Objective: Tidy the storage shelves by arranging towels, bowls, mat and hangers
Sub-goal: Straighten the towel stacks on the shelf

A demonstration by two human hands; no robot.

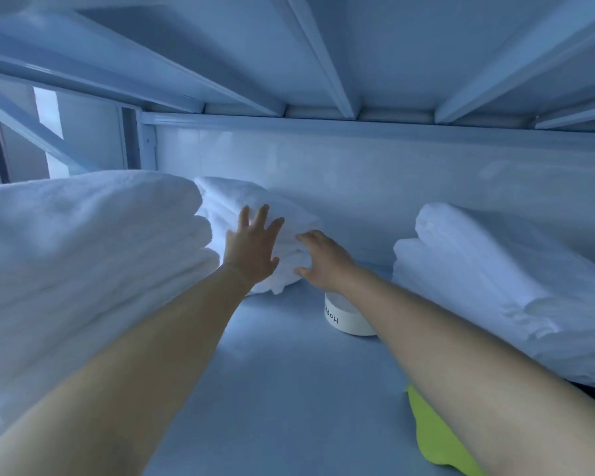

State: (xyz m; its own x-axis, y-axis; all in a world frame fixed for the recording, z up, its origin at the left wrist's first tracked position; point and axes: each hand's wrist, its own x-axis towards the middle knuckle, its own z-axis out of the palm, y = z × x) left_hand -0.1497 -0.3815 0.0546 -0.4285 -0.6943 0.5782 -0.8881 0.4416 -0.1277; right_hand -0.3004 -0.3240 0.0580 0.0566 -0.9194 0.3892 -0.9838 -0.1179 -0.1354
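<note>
1. We have both hands on the small towel stack point(227, 197), which sits at 12 o'clock, deep on the shelf point(272, 372) near the rear wall.
2. Left hand point(251, 249): fingers spread, palm flat on the stack's front.
3. Right hand point(323, 262), at 3 o'clock of the left: thumb and fingers curled round the stack's right end.
4. Stack: white terry, folded, several layers.
5. Big towel pile point(83, 235) at 9 o'clock, another towel pile point(478, 269) at 3 o'clock. White bowl point(347, 321) under the right wrist.
</note>
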